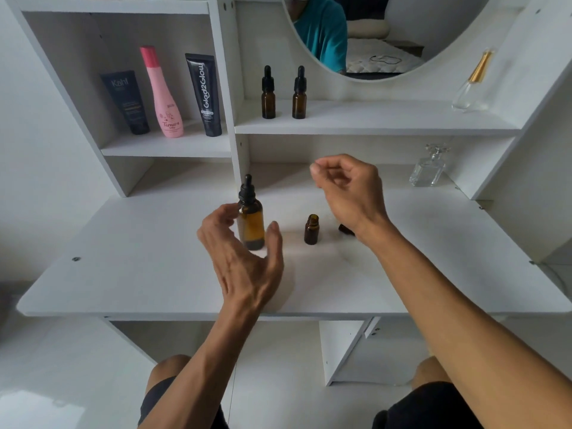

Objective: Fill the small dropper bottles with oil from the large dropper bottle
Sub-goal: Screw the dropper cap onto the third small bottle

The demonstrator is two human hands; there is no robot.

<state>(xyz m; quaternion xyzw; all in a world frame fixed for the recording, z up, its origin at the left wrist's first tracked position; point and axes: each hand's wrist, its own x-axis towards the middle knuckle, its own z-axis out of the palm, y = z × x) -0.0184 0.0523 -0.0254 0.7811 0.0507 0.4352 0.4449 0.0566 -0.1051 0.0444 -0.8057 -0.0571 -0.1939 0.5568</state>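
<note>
everything's white here, desk [123,283] and shelves [371,125] both. big dropper bottle [251,221] is amber glass with a black cap, same for the little open one [311,230] at its 3 o'clock and the two capped ones [268,94] up at 12. at 10 o'clock a black tube [127,102], a pink bottle [162,94] with a flower print, another black tube [205,94] with white lettering

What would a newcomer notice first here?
Two bare hands over the white desk: the left hand is cupped open around the large amber dropper bottle, the right hand raised with fingers curled. Between them stands a small open bottle, uncapped. On the shelf above stand two capped small bottles.
</note>
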